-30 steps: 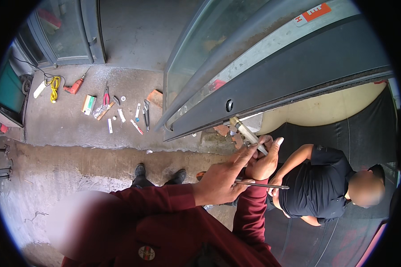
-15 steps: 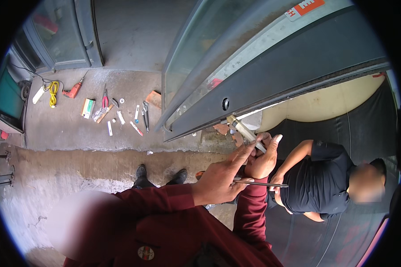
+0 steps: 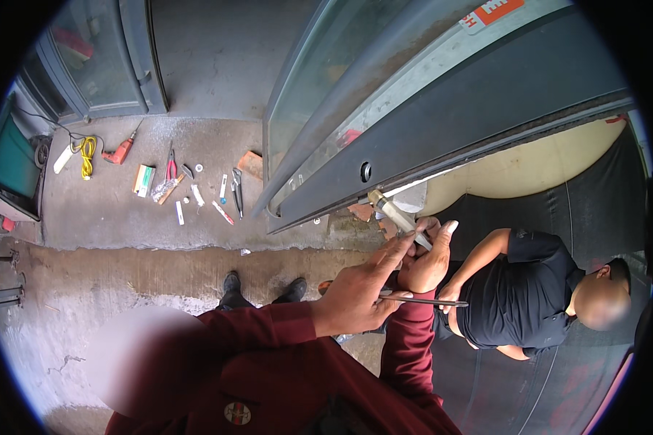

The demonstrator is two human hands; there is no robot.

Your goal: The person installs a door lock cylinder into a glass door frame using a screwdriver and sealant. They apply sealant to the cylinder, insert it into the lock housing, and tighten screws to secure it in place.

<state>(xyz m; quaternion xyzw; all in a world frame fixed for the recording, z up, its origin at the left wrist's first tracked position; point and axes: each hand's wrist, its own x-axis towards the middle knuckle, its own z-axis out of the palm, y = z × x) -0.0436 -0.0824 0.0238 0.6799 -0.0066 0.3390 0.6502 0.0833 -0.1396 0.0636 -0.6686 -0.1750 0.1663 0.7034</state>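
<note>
My left hand [image 3: 355, 296] is closed on a screwdriver [image 3: 435, 301], its thin dark shaft pointing right across my right cuff; an orange handle end shows behind the hand. The left fingers reach up to a pale, tube-like piece [image 3: 397, 216] with a brass-coloured end. My right hand [image 3: 422, 270] is closed around the near end of that piece, thumb sticking up. The piece slants from my fingers to the lower edge of a dark grey door frame [image 3: 457, 123]; whether it is joined there I cannot tell. Above it, a round fitting [image 3: 366, 172] is set in the frame.
A person in a black shirt [image 3: 530, 283] is close on the right, one hand near the screwdriver tip. Pliers [image 3: 171, 168], a hammer [image 3: 187, 172], a red drill [image 3: 120, 150], a yellow cord [image 3: 87, 156] and a brick [image 3: 251, 164] lie on the floor beyond a step edge.
My hands, the screwdriver and the pale piece hold almost the same position. The view has shifted slightly. The person on the right has turned their head a little.
</note>
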